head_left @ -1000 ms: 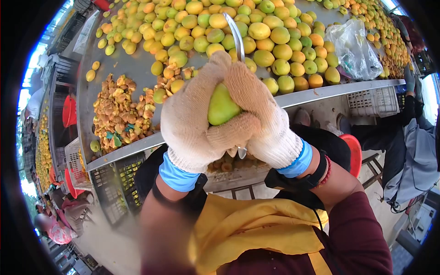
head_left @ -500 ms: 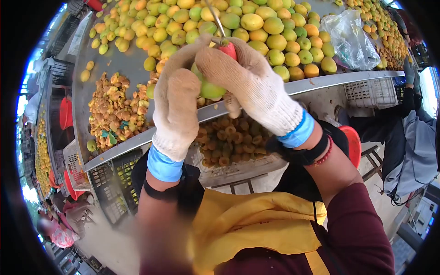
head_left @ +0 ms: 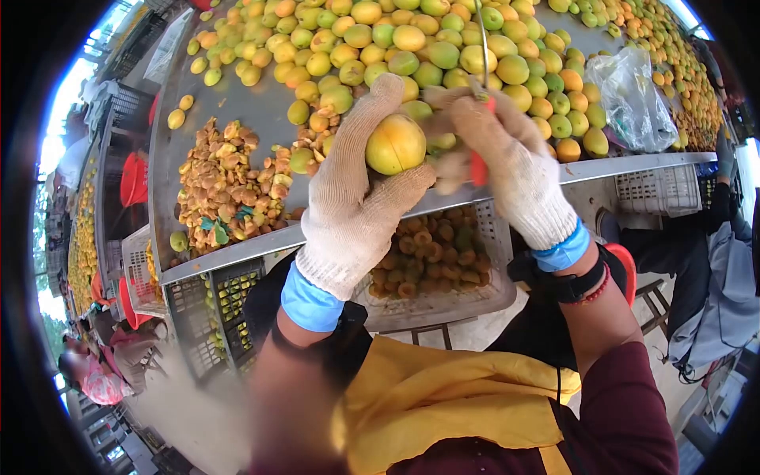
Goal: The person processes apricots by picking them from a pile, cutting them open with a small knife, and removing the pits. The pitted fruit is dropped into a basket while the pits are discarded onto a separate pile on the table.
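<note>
My left hand (head_left: 348,198), in a knitted glove with a blue cuff, is closed around a yellow apricot (head_left: 396,146). A thin cut line runs down the fruit's side facing me. Just to the right, my gloved right hand (head_left: 518,162) grips a knife (head_left: 480,166) by its red handle, the slim blade pointing up and away over the fruit pile. Some of the right fingers are blurred. Behind both hands, whole apricots (head_left: 404,38) in yellow, green and orange cover the metal table (head_left: 265,95). Brown-orange fruit pieces (head_left: 218,186) are heaped on the left.
Below the table edge (head_left: 261,241), a plastic crate (head_left: 443,314) holds halved fruit. A clear plastic bag (head_left: 633,99) lies at right on the table. Dark crates (head_left: 229,309) stand at lower left. Another person's legs (head_left: 657,249) are at the right.
My hands, earlier close together over the fruit, have moved apart. The left has turned, bringing the cut apricot into view; the right has drawn away rightward with the knife.
</note>
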Tool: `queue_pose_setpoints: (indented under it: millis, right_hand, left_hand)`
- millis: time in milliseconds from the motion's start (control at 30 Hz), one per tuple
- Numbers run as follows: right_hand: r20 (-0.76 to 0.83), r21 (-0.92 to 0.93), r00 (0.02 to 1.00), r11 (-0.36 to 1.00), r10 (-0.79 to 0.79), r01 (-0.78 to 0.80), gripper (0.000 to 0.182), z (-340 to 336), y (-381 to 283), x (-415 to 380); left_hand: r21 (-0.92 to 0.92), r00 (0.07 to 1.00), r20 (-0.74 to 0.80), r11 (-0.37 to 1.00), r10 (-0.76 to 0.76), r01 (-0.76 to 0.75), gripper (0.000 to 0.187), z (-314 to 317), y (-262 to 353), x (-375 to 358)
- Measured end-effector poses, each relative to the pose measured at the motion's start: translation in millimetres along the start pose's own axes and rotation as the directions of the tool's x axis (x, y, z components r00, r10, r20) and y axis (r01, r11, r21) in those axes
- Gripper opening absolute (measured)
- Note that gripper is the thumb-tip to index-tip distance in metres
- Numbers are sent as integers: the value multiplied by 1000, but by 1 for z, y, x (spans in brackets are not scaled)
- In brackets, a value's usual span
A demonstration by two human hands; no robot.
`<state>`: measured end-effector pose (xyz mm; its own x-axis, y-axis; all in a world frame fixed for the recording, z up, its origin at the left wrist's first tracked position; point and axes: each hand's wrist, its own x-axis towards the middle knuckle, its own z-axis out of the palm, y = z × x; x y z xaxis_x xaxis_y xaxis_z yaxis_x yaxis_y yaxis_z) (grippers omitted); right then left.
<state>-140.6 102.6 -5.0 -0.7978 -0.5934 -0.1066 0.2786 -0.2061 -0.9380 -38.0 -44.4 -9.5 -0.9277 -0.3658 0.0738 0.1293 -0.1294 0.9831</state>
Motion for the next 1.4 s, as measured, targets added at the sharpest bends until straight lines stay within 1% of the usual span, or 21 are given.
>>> queue_pose_setpoints:
  millis: [33,67,100,167,200,233,267,300,333,433,533,633,833,900,967,1033,1067,1133,1167,1233,1400]
  right_hand:
    - [-19,-245,1000,969,-17,12,33,-10,-6,-1]
    - [54,-249,997,968,53,-38,34,-20,-11,-3]
    - [125,-257,984,962,125,-89,35,-24,-15,-7]
    - [192,-244,965,961,180,-131,39,-5,-15,-26]
    - [249,-156,934,963,255,-221,41,-5,-6,-31]
    - [262,-179,915,947,306,-265,42,0,-2,-34]
    - [261,-214,885,917,386,-337,42,3,-4,-35]
    - [257,-249,848,879,464,-405,42,5,-6,-36]
    - [257,-250,848,879,464,-406,42,5,-6,-36]
    - [247,-251,826,857,507,-451,41,6,-5,-35]
    - [253,-196,861,895,441,-400,40,6,-3,-38]
    - [262,-217,833,871,487,-441,39,10,-12,-40]
    - [196,-171,898,915,394,-365,40,16,1,-45]
    - [169,-253,893,894,417,-370,41,17,1,-43]
    - [202,-245,871,884,448,-399,42,16,-3,-42]
    - [232,-237,847,873,478,-427,42,12,-4,-41]
    - [249,-209,850,882,465,-422,42,9,-2,-40]
    - [287,-166,826,874,486,-456,41,5,-4,-39]
    - [287,-167,823,871,491,-461,41,4,-1,-40]
    - [307,-211,824,878,477,-430,39,2,8,-42]
    - [395,-226,762,858,514,-461,38,-11,12,-42]
  left_hand:
    - [160,995,-2,983,96,-94,77,-5,1,0]
    - [318,982,12,930,188,-182,75,-10,1,0]
    - [326,982,6,928,191,-183,75,-14,1,1]
    - [536,973,-7,822,233,-193,72,-20,-1,3]
    - [436,985,-14,888,169,-147,67,-19,-1,1]
    - [436,986,-12,888,167,-145,67,-20,1,0]
    - [77,999,9,996,51,-52,66,-21,5,-1]
    - [-287,996,70,955,-51,69,65,-21,7,-2]
    - [-326,999,25,945,-31,37,61,-16,7,-2]
    - [-238,998,-14,970,54,-56,61,-16,4,1]
    - [-131,998,-70,991,-6,-3,62,-14,13,-2]
    - [-142,999,-40,990,5,-11,65,-17,9,-1]
    - [-136,998,-1,988,-69,68,69,-13,5,-5]
    - [-83,999,-24,996,-37,35,70,-8,4,-8]
    - [-28,999,-45,1000,-5,3,70,-5,4,-11]
    - [-246,998,-54,969,-24,10,73,-4,5,-11]
    - [-247,998,-53,969,-25,11,73,-5,4,-10]
    - [-433,998,55,900,-35,56,77,-10,1,-7]
    - [-434,998,52,899,-39,58,77,-10,1,-7]
    - [-505,974,171,836,-149,217,79,-11,0,-7]
    - [-385,974,198,906,-106,177,78,-23,7,-8]
